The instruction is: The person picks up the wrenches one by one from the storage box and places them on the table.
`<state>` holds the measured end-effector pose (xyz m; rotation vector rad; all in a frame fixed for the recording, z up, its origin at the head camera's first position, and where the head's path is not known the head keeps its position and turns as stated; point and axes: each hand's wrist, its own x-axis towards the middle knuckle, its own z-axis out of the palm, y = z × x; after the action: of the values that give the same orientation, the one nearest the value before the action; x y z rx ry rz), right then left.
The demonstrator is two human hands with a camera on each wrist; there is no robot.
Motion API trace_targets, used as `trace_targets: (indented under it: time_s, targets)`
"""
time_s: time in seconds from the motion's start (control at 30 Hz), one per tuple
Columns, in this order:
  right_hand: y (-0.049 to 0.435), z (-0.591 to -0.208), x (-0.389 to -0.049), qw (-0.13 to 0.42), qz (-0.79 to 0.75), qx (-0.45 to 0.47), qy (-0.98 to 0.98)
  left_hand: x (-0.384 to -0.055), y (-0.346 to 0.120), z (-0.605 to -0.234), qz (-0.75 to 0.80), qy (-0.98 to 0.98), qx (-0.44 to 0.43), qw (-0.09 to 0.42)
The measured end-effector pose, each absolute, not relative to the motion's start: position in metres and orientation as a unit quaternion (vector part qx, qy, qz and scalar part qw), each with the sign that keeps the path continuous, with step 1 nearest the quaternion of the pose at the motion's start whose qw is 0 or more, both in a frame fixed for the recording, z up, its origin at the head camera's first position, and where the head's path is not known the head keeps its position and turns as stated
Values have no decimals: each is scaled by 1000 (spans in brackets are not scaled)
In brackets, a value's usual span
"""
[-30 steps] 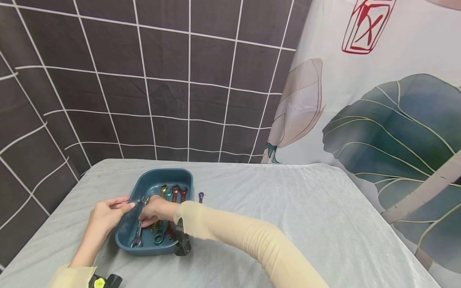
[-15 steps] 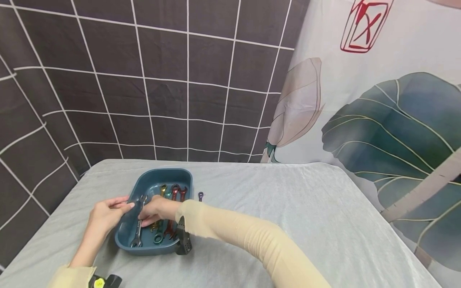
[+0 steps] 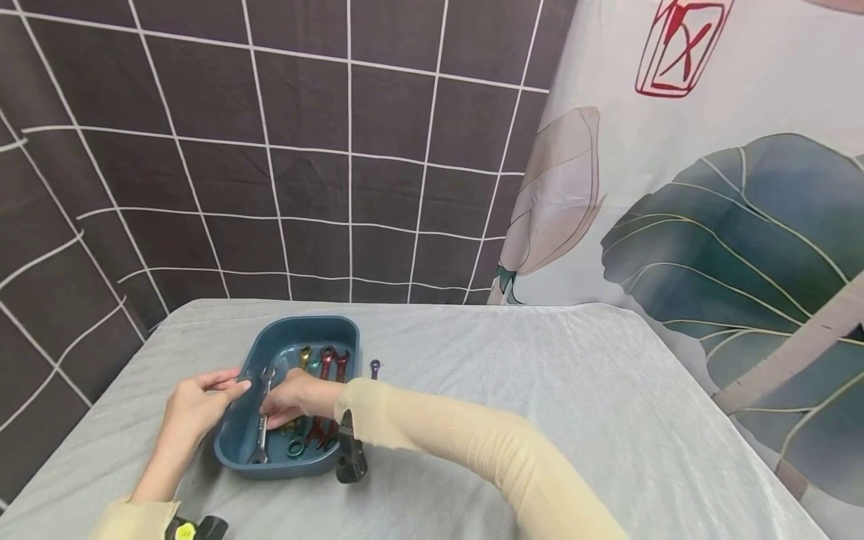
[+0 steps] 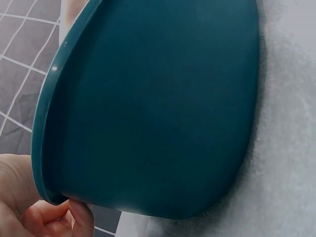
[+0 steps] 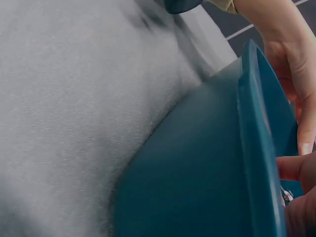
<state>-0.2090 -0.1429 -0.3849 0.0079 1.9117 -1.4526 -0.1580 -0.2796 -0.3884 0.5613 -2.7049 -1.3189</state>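
In the head view, a blue-green plastic basin [image 3: 316,319] stands on the cloth-covered table, with several coloured wrenches inside. My left hand [image 3: 197,406] pinches the basin's left rim between thumb and fingers; the left wrist view shows its fingers [image 4: 79,217] under the lip. Inside the basin, my right hand [image 3: 295,397] holds a silver wrench [image 3: 262,433] lying along the left side, part of its shaft behind the fingers. Beyond that hand lie a gold wrench [image 3: 305,355], red wrenches [image 3: 325,367] and a green one [image 3: 295,447], all partly covered by my right hand.
A small purple wrench [image 3: 375,367] lies on the table just right of the basin. Grey cloth [image 3: 540,390] covers the table. Behind it hangs a dark curtain with a white grid [image 3: 310,180]; a printed leaf curtain [image 3: 729,247] is at the right.
My right hand and wrist have shifted slightly right, and the silver wrench's near end has swung a little the same way. The left hand stays on the rim.
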Motion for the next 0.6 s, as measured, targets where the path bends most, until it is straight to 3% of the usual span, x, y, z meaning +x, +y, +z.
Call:
trace_targets:
  time_s: [0.6]
  targets:
    - [-131, -382, -204, 337, -549, -23, 764, -159, -280, -390, -437, -879, 185, 48]
